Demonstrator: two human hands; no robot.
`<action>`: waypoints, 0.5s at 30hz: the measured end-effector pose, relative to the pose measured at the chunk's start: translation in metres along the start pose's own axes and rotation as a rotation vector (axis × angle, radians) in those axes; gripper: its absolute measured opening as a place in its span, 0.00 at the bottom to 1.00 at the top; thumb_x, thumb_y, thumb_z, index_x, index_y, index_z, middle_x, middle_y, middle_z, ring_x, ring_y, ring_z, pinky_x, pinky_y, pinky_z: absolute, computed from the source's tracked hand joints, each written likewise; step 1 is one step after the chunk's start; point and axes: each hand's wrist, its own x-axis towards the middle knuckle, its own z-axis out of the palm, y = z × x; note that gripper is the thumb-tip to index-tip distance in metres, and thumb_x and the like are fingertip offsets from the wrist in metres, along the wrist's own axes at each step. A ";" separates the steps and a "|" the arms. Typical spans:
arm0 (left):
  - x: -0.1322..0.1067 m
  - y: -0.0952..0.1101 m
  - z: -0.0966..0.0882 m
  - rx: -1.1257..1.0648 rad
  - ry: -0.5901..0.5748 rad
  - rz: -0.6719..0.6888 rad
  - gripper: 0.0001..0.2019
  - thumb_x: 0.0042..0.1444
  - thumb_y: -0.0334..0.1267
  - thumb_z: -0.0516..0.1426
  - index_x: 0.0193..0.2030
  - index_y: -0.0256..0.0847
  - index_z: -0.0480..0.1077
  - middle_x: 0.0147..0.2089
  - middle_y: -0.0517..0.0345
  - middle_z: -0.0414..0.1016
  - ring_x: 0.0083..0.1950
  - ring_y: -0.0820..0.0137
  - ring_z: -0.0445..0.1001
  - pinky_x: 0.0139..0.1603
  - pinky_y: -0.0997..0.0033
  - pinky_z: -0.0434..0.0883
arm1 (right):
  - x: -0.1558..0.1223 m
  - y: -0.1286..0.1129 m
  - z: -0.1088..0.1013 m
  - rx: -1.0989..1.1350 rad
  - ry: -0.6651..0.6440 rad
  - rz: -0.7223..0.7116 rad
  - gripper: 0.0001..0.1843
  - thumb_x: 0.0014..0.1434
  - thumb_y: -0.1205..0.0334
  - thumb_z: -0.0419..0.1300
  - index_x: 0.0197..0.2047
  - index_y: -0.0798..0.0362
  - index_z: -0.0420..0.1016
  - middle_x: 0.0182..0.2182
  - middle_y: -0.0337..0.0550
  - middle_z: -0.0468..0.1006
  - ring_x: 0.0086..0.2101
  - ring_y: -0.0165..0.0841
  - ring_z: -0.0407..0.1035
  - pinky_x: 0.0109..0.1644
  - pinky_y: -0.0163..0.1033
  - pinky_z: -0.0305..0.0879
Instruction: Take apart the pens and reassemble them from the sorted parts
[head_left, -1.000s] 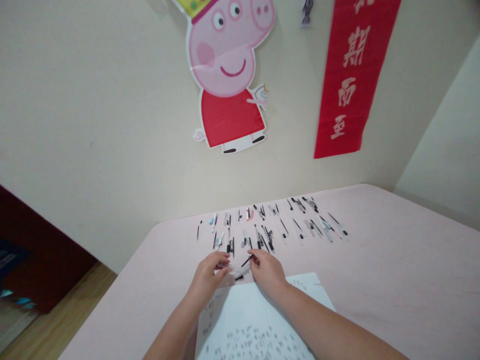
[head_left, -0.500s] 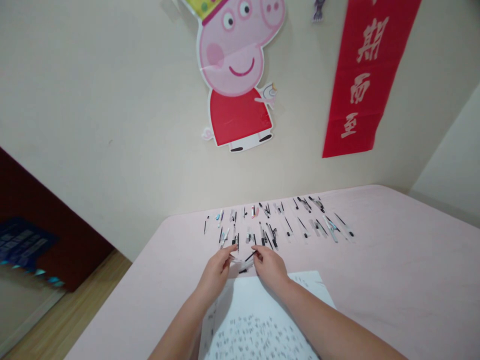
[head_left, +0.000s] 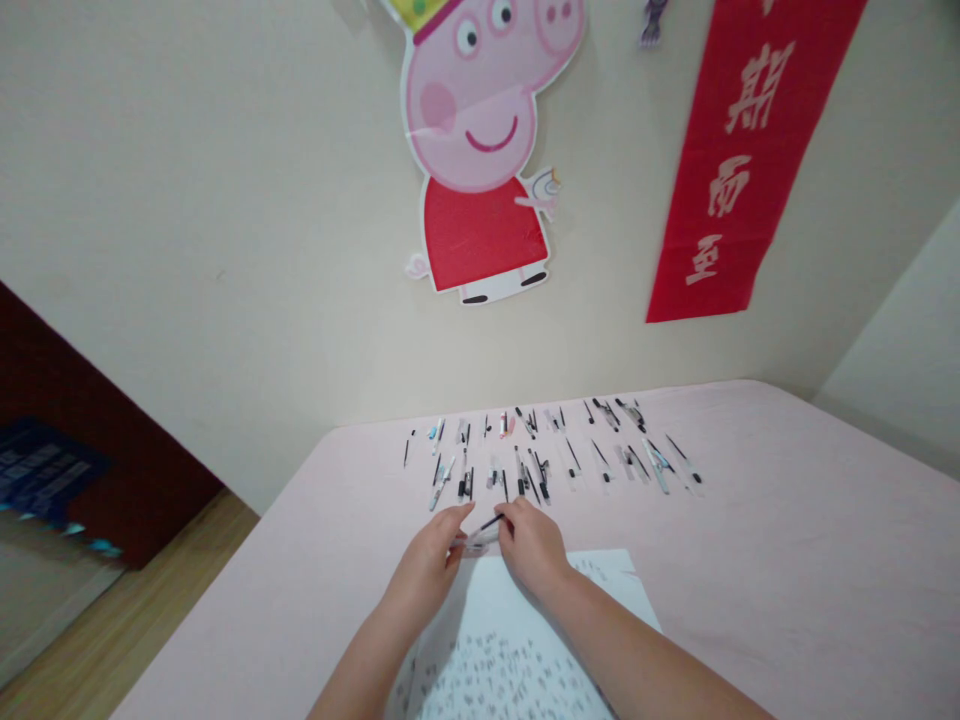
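Note:
My left hand (head_left: 431, 558) is closed, thumb and fingers pinched on a clear pen barrel (head_left: 470, 546). Facing it, my right hand (head_left: 532, 545) pinches a thin dark pen refill (head_left: 490, 523), whose far end slants down toward the left fingers. Whether the refill's tip is inside the barrel I cannot tell. Both hands are just above the top edge of a sheet of handwritten paper (head_left: 510, 660). Beyond them lie two rows of pen parts, among them a black refill (head_left: 505, 487), a light blue pen (head_left: 442, 484) and a clear barrel with a black cap (head_left: 523, 472).
A pink cloth (head_left: 787, 560) covers the table, which meets the wall at its far edge. On the wall are a cartoon pig cutout (head_left: 484, 235) and a red banner (head_left: 739, 190). Wooden floor (head_left: 187, 560) shows at the left.
Both hands have drawn slightly nearer to me with the pen parts. The dark refill has come closer to the left fingers, and the black piece below it no longer shows clearly. The view has shifted slightly.

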 end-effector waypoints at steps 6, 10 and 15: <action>-0.001 0.000 -0.003 -0.011 -0.025 0.002 0.27 0.48 0.21 0.49 0.55 0.43 0.65 0.48 0.52 0.74 0.39 0.71 0.75 0.45 0.66 0.73 | 0.000 -0.001 -0.001 0.017 0.007 -0.025 0.13 0.60 0.68 0.52 0.40 0.51 0.78 0.35 0.45 0.75 0.36 0.34 0.71 0.39 0.36 0.61; -0.001 0.001 -0.004 -0.041 0.001 -0.051 0.22 0.51 0.25 0.51 0.53 0.43 0.65 0.47 0.52 0.74 0.38 0.70 0.75 0.43 0.65 0.74 | -0.001 -0.004 -0.004 0.166 0.012 -0.156 0.12 0.59 0.67 0.53 0.43 0.52 0.76 0.36 0.44 0.74 0.37 0.33 0.69 0.42 0.35 0.62; 0.000 0.007 -0.003 -0.072 0.052 -0.124 0.14 0.53 0.32 0.53 0.47 0.42 0.65 0.43 0.52 0.74 0.37 0.69 0.76 0.40 0.65 0.74 | -0.005 -0.010 -0.007 0.288 -0.094 -0.373 0.15 0.54 0.68 0.58 0.45 0.50 0.75 0.40 0.41 0.73 0.39 0.32 0.68 0.44 0.34 0.62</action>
